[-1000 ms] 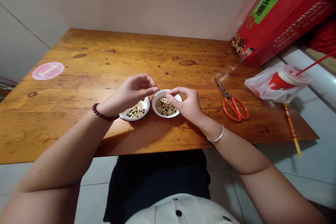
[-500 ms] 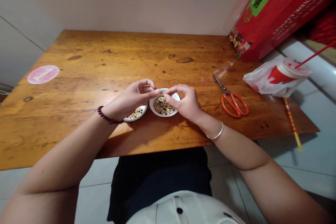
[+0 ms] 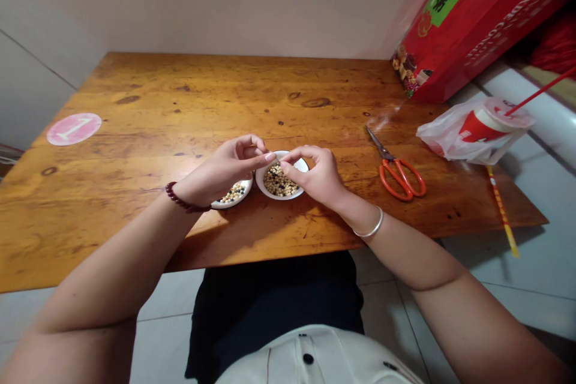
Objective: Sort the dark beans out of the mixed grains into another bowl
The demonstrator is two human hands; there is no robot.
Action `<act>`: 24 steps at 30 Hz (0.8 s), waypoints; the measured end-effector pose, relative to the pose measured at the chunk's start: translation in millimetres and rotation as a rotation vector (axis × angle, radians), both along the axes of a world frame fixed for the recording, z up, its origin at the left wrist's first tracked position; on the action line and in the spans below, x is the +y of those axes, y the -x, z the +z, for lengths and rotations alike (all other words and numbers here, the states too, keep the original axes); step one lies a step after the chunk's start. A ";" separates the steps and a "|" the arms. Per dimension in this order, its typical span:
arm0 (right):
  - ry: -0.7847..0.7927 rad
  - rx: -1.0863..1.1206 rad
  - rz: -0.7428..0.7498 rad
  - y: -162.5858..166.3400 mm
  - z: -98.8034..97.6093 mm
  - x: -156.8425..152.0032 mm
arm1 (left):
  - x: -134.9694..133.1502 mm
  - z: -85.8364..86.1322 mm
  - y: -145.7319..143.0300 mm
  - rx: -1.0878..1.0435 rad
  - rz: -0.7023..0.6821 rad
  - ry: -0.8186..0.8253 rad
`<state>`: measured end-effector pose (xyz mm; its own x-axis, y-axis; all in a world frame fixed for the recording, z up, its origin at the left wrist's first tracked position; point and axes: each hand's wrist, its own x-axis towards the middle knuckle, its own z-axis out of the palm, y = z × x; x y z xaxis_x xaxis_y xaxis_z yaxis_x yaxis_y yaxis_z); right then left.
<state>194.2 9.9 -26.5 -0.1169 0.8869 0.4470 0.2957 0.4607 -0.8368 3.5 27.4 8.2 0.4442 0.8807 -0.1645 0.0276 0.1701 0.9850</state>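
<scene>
My left hand [image 3: 229, 169] and my right hand [image 3: 316, 173] meet fingertip to fingertip over a white bowl [image 3: 261, 185]. Each has its thumb and forefinger pinched together; whatever lies between them is too small to make out. Pale and black beans [image 3: 279, 182] cover the bottom of this bowl. A second white bowl [image 3: 243, 197], also with pale and black beans [image 3: 233, 193], stands to its left, partly hidden under my left hand and wrist.
Scissors with orange handles [image 3: 402, 179] lie right of my right hand on the wooden table [image 3: 216, 96]. A bagged red-and-white cup [image 3: 486, 126] and a yellow-red stick [image 3: 501, 210] are at the right edge, a red carton [image 3: 477, 30] behind. A pink round sticker [image 3: 74, 129] is at left.
</scene>
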 end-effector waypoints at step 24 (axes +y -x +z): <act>0.045 -0.026 0.007 -0.4 -1.0 1.7 | 3.5 -8.5 4.7 0.106 0.008 -0.160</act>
<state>194.6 11.6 -27.5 -0.1347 0.9050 0.4035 0.3144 0.4252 -0.8487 -1.3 30.9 -0.3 0.4245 0.9029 -0.0675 0.1322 0.0119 0.9912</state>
